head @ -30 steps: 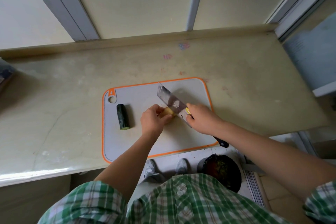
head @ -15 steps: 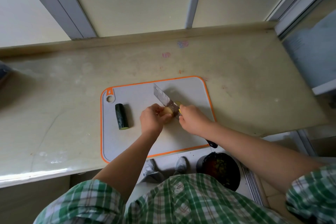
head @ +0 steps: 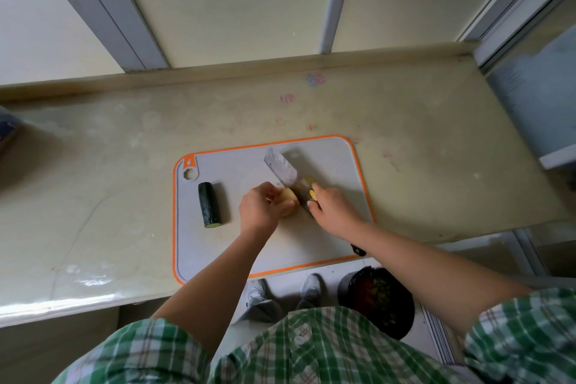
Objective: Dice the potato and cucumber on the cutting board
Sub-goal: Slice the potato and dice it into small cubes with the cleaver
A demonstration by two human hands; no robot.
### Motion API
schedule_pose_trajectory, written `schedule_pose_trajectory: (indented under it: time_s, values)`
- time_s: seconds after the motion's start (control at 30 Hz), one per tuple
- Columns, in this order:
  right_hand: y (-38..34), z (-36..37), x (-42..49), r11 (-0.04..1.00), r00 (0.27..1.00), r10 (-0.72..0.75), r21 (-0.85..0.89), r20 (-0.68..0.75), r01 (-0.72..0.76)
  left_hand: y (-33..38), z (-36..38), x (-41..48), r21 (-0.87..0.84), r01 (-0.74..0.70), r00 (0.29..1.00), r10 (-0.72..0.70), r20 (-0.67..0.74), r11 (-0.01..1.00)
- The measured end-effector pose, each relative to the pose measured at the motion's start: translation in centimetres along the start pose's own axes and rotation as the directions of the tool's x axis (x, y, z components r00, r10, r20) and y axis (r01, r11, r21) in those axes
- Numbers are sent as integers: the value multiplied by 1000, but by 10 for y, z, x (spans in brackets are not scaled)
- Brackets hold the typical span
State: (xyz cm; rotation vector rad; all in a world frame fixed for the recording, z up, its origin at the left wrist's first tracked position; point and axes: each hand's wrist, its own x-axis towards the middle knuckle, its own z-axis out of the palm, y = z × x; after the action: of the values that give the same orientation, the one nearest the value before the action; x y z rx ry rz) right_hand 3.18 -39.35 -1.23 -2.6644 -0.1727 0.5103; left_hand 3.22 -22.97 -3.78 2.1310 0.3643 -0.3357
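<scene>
At the left of the cutting board [head: 330, 159] the cucumber [head: 209, 204] lies alone. At the board's middle my left hand [head: 260, 209] curls over the potato [head: 288, 200], pinning it. The knife [head: 284, 172] cuts in on its right side, my right hand [head: 332, 208] gripping the handle.

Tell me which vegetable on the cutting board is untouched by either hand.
The dark green cucumber, lying alone near the board's left edge; the potato is held by the left hand against the knife.
</scene>
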Motion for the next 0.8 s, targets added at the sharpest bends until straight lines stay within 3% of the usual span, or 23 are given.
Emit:
schedule_pose_trajectory:
  time_s: [0.33,0.8]
  values:
    - [-11,-49,-14,999,999,-36,29,-13,37,0,-2,-7,15,-33,999,33,-7,999]
    - [-15,-48,-35,982,991,-129,-139,31,132,3,2,-6,4,3,1000,-3,-20,1000]
